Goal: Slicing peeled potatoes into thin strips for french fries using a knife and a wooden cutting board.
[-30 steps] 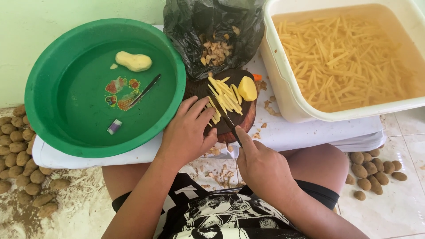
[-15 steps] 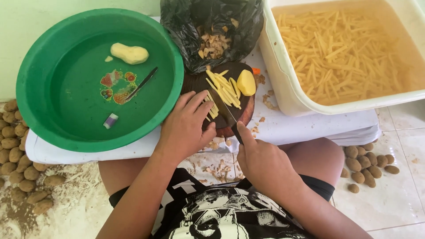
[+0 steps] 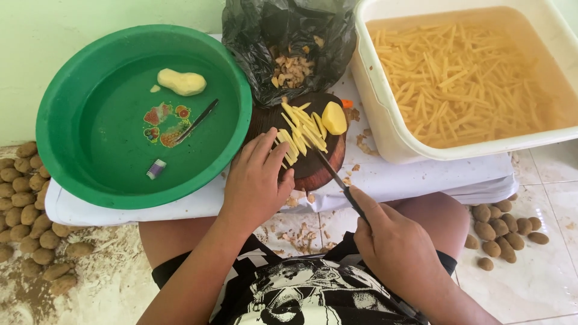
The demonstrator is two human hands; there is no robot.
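My left hand (image 3: 257,180) rests on a round dark wooden cutting board (image 3: 322,168), its fingers pressing on a few yellow potato sticks (image 3: 288,146). More cut sticks (image 3: 304,123) and a peeled potato half (image 3: 334,117) lie on the far side of the board. My right hand (image 3: 394,241) grips a dark-handled knife (image 3: 337,177) by its handle, off the board's near right edge. The blade tip reaches back toward the sticks.
A green basin (image 3: 60,126) on the left holds water, a peeled potato (image 3: 181,82), a small knife (image 3: 197,121) and a small purple-and-white block (image 3: 155,169). A black bag of peels (image 3: 289,42) sits behind the board. A white tub (image 3: 385,120) holds soaking potato sticks. Unpeeled potatoes lie on the floor on both sides (image 3: 27,204) (image 3: 503,232).
My right hand has drawn the knife back toward me and to the right, off the sticks. My left hand stays on the board over the sticks.
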